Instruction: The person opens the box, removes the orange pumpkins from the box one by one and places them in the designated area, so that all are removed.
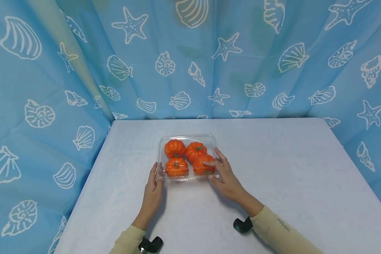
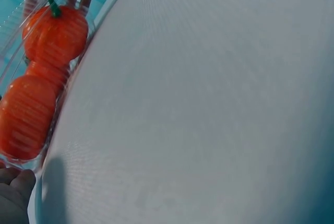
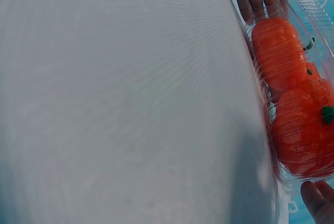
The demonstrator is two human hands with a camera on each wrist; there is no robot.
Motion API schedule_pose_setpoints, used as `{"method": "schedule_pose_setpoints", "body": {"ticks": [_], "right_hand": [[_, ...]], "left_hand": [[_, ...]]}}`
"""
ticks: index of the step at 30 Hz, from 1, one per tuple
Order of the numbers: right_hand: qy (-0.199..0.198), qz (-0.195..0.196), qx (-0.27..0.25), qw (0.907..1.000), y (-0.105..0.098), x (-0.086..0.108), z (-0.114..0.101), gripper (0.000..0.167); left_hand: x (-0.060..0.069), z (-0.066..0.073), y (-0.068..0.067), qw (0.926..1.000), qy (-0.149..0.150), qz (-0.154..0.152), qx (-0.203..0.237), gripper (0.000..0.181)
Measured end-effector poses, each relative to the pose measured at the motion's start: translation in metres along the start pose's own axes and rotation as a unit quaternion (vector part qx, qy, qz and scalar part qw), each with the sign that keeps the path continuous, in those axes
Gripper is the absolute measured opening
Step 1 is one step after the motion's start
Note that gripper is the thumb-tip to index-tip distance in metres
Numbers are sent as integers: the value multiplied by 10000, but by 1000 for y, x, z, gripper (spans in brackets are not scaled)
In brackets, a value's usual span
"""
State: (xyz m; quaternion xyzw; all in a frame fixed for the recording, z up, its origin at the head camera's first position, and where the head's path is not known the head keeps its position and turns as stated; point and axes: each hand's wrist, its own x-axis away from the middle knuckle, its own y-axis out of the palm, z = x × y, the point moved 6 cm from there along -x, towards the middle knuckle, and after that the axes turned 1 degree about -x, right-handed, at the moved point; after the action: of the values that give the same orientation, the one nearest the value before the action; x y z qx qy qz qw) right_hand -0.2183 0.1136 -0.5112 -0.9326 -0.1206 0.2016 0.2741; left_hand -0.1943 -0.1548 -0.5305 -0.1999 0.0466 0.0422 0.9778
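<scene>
A clear plastic clamshell box [image 1: 206,139] is on or just over the white table, with several small orange pumpkins [image 1: 176,167] in it. Green stems show on them. At the box's left side, my left hand [image 1: 153,192] holds the near corner, its fingers partly hidden by the plastic. My right hand [image 1: 230,183] holds the right side, fingers spread, one finger reaching over the near right pumpkin [image 1: 200,160]. Whether that finger touches the pumpkin or plastic cannot be told. In the right wrist view, ribbed plastic covers the near pumpkins [image 3: 300,135].
A white cloth covers the table [image 1: 273,158] around the box. Behind and to the left hangs a blue curtain [image 1: 193,46] printed with white shells and starfish. A black camera device [image 1: 242,225] sits at the right wrist, another [image 1: 150,244] at the left.
</scene>
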Motion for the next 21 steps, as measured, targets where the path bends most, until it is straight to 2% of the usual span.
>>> {"method": "schedule_pose_setpoints", "body": {"ticks": [6,13,21], "right_hand": [[86,-16,-15,10000,0,0,0,37],[166,-23,-62,9998,1,0,0,39],[124,-12,-38,9999,2,0,2,42]], "left_hand": [[-1,1,0,9999,64,54,75,57],[-1,1,0,9999,-68,18,90,64],[-1,2,3,9998,141,-90,112,67]]}}
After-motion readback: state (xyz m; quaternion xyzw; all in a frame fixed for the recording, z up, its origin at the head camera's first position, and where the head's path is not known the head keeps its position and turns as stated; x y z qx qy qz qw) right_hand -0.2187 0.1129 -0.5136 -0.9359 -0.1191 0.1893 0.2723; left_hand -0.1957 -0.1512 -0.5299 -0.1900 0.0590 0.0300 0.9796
